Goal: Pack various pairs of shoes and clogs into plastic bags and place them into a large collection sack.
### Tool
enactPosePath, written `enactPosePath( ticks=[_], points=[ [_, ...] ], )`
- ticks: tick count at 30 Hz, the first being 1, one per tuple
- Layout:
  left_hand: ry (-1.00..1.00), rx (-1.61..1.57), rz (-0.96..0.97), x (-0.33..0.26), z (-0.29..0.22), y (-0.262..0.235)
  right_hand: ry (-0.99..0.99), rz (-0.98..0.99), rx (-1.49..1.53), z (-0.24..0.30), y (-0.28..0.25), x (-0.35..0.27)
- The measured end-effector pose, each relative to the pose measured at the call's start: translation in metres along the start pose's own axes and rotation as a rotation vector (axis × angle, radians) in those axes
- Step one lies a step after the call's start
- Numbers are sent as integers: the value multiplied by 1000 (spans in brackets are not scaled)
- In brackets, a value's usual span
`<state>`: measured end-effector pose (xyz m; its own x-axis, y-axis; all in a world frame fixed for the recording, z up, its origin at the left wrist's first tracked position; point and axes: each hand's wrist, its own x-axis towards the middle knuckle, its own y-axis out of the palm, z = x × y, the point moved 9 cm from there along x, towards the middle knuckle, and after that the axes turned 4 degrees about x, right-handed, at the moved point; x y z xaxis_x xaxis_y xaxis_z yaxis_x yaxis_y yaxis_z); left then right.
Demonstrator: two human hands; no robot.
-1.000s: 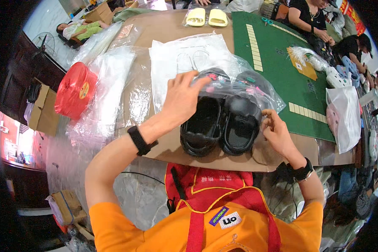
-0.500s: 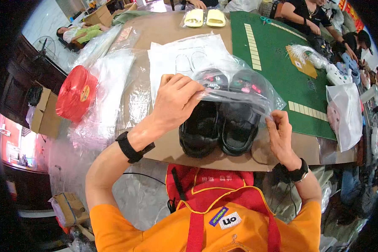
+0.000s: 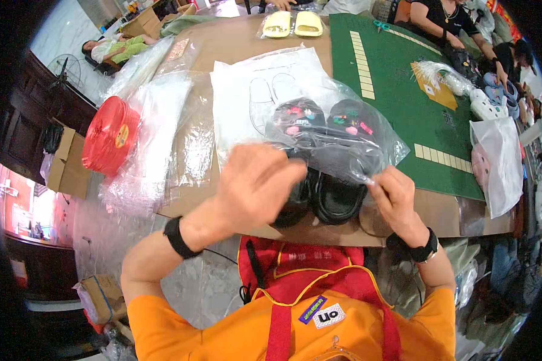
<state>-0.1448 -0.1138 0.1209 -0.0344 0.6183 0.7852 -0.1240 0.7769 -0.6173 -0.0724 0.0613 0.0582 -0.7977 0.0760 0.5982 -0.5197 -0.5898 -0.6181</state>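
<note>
My right hand (image 3: pixel 396 198) has the clear bag (image 3: pixel 350 155) pinched by its edge, head cam view. Left hand (image 3: pixel 253 188) is a blur, so I honestly can't tell if it's gripping any film. The black sandals (image 3: pixel 338 201) sit between my hands, charm ends under plastic beyond my fingers, near ends poking out. Risk imo: if only my right tugs, the uneven pull might snag the film on a rim and split it.

glossy plastic bag (image 3: pixel 349 150), smooth black sandals (image 3: pixel 338 198)
</note>
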Motion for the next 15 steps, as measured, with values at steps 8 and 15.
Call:
enactPosePath(
  ticks=[8, 15],
  points=[
    [-180, -256, 313, -28, -20, 46, -109, 173, 107, 11, 19, 10],
    [-720, -376, 574, -58, 27, 78, -201, 352, 22, 27, 32, -19]
  ],
)
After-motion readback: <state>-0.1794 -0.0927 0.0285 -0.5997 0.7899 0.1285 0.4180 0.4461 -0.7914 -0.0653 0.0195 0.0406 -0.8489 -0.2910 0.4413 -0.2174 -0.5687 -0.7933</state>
